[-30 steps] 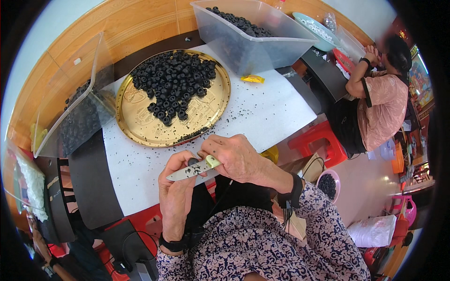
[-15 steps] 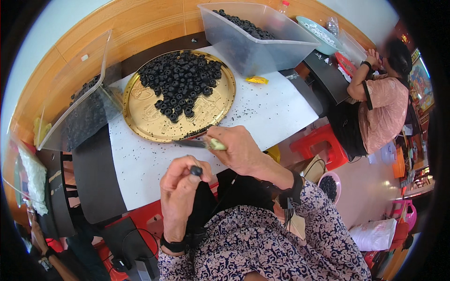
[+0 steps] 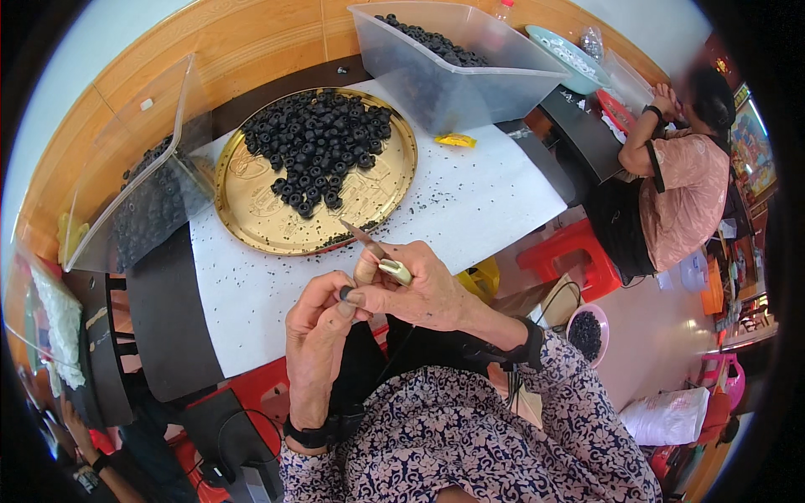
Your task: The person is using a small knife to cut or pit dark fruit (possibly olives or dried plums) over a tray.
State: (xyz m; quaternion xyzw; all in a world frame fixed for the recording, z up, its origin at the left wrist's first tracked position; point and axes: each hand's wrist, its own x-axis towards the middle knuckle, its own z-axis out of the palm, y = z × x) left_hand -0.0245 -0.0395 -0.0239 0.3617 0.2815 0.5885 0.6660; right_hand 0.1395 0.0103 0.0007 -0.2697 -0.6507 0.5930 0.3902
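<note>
My left hand [image 3: 317,327] pinches a small black ring-shaped part [image 3: 345,292] between thumb and fingertips, just off the near edge of the white-covered table. My right hand [image 3: 423,289] is closed around a small knife [image 3: 395,270] with a pale green handle; its blade points up toward the tray. The right thumb meets the black part, and the two hands touch. Beyond them, a round gold tray [image 3: 243,220] bears a heap of black ring-shaped parts [image 3: 323,138]. Small black scraps lie along its near rim and on the white sheet [image 3: 226,310].
Clear plastic bins of black parts stand left [image 3: 168,159] and behind right [image 3: 470,88]. A yellow wrapper [image 3: 455,140] lies near the tray. On the right are a red stool [image 3: 566,260], a pink basin [image 3: 605,323] and a seated person [image 3: 683,184]. Another person's hand [image 3: 80,432] shows lower left.
My right hand has come down and left to meet my left hand at the black part. The knife blade now points up instead of lying level beside the tray.
</note>
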